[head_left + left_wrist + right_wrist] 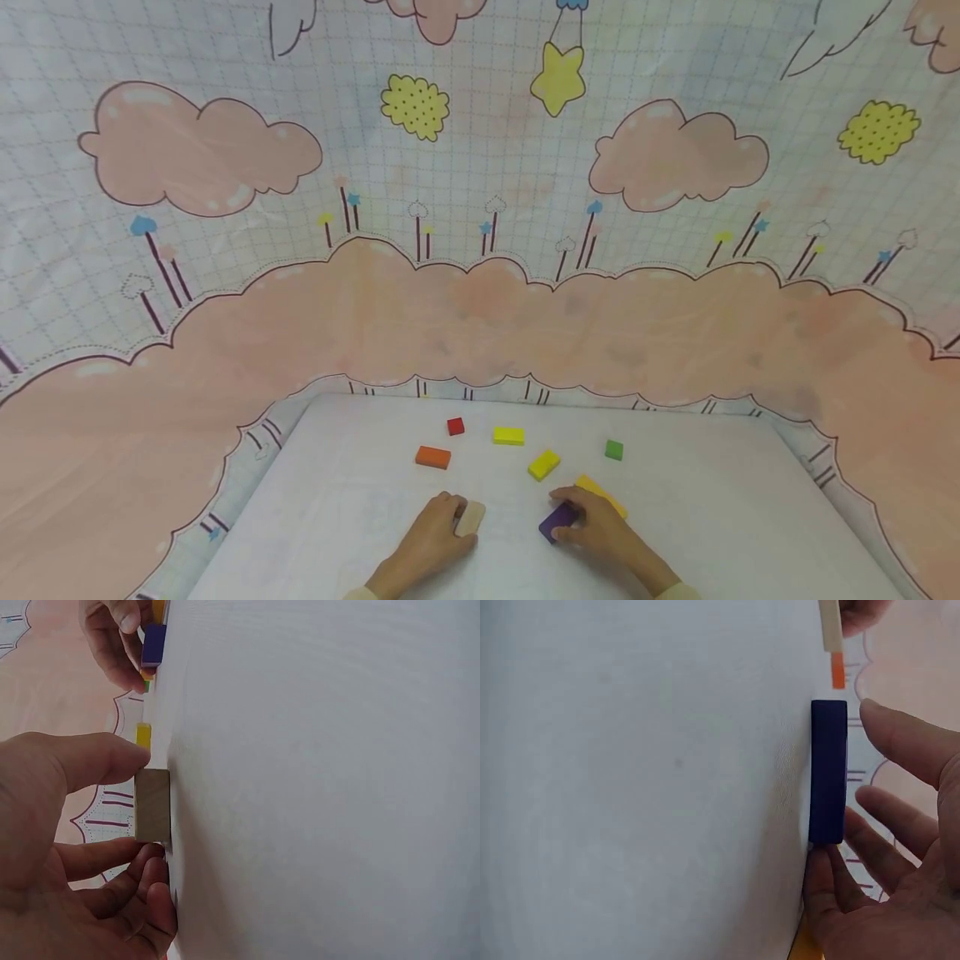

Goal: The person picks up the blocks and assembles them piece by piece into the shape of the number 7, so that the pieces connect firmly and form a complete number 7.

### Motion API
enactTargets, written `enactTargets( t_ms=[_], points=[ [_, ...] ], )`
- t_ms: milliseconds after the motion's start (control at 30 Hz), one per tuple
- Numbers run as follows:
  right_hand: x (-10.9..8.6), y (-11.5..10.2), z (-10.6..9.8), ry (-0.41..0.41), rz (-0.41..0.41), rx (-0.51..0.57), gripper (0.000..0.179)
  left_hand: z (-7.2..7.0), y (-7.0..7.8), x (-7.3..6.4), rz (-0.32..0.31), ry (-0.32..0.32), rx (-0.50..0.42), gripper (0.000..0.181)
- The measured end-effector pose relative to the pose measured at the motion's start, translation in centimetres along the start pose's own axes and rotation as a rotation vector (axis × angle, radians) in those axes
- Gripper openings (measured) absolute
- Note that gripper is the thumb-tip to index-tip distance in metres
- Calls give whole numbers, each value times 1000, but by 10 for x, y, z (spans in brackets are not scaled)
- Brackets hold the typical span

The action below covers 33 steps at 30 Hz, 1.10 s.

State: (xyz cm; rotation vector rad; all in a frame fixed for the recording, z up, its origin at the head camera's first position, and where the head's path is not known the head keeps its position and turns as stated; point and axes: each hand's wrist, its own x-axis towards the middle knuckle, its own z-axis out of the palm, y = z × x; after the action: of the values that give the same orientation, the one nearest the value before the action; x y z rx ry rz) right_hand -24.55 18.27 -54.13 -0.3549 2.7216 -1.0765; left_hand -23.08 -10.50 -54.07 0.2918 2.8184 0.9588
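My left hand pinches a plain wooden block at its ends, thumb on one side and index finger on the other. The left wrist view shows this block low at the white surface. Over to the right, my right hand is spread around a dark purple block. In the right wrist view its thumb stands apart from the purple block, while fingertips lie at the block's lower end. A long amber block lies partly hidden behind the right hand.
Farther back on the white table lie a red cube, an orange block, a yellow block, another yellow block set at an angle, and a green cube. A patterned cloth hangs behind the table.
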Motion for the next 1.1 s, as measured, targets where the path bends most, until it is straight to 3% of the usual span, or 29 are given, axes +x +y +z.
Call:
enactTargets(
  t_ms=[233,600,833,1100],
  points=[
    [4,6,-4,-36,-36,20,53,-2,-3,-1,81,9,6,44],
    [2,7,-9,-71,-89,10,42,-2,-1,2,40,-20,12,39],
    [4,8,-10,-73,-142,-33,33,-2,-2,2,60,0,33,36],
    [8,12,-11,-59,-125,2,33,-2,0,-1,47,-7,27,37]
  ],
)
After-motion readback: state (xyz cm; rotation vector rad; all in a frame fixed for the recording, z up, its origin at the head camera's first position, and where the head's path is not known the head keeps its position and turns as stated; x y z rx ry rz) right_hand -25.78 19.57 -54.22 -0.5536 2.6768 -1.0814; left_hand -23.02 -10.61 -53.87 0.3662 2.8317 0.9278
